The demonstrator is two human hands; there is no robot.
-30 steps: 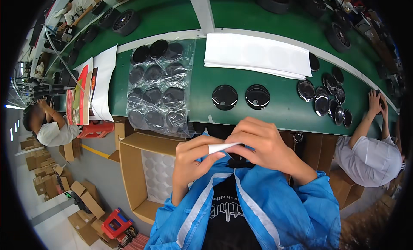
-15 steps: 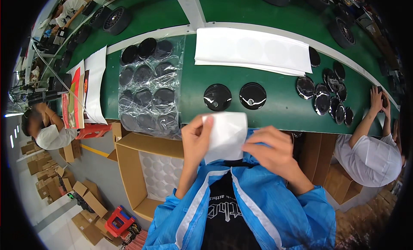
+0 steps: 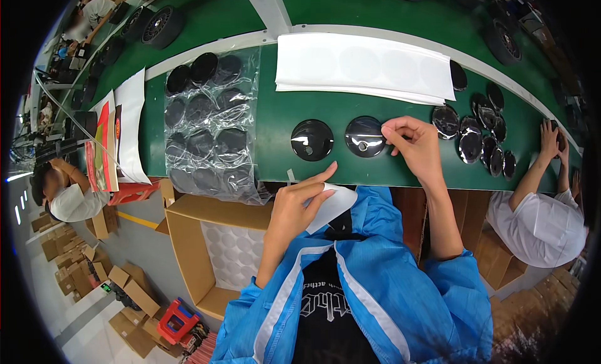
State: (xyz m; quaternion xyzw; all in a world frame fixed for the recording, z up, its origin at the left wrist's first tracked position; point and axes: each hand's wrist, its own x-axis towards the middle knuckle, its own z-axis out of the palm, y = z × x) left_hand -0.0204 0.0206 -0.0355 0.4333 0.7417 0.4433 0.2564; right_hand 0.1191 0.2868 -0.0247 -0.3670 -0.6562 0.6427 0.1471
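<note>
Two glossy black discs, a left disc (image 3: pixel 312 140) and a right disc (image 3: pixel 365 136), lie side by side on the green table, each with a small round hole near its front edge. My right hand (image 3: pixel 413 145) is at the right disc's right edge, thumb and forefinger pinched together. Whatever is between those fingertips is too small or clear to make out. In front of the table edge, my left hand (image 3: pixel 299 207) grips a curled white paper sheet (image 3: pixel 335 207), its forefinger stretched toward the discs.
A stack of white sheets with faint circles (image 3: pixel 363 66) lies behind the discs. Bagged black discs (image 3: pixel 210 119) are on the left, loose black discs (image 3: pixel 479 129) on the right. An open carton (image 3: pixel 188 251) stands below the table edge. A co-worker (image 3: pixel 538 226) works at right.
My right hand has left the white sheet and moved forward to the right disc. My left hand has kept the sheet, which now curls lower.
</note>
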